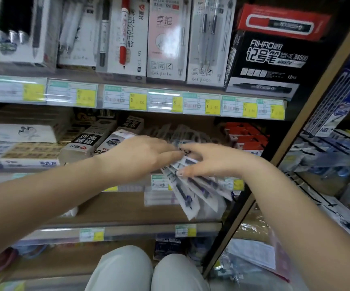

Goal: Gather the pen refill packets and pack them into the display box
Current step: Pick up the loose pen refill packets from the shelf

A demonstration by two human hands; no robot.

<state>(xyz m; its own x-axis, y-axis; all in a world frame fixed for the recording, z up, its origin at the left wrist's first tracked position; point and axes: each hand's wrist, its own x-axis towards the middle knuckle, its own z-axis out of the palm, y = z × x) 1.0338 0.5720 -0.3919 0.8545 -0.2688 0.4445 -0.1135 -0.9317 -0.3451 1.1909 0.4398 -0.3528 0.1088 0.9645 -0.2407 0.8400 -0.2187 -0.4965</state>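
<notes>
Fingers point(193, 148) and thumb of the right hand point(216, 160) pinch a fan of pen refill packets point(191, 192) in front of a shop shelf point(117, 206).
Head view: the left hand point(142, 156) reaches across, its fingertips at the fan's top edge; blur hides whether they grip it. The fan hangs down over the price labels point(159, 183). More packets point(180, 133) lie blurred behind both hands, beside red boxes point(247, 137).

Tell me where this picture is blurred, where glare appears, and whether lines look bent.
Head view: the left hand, right hand and refill packets are blurred; glare whitens the upper price tags; the black marker box is fairly sharp; the shelf post leans, probably from the wide lens.
</notes>
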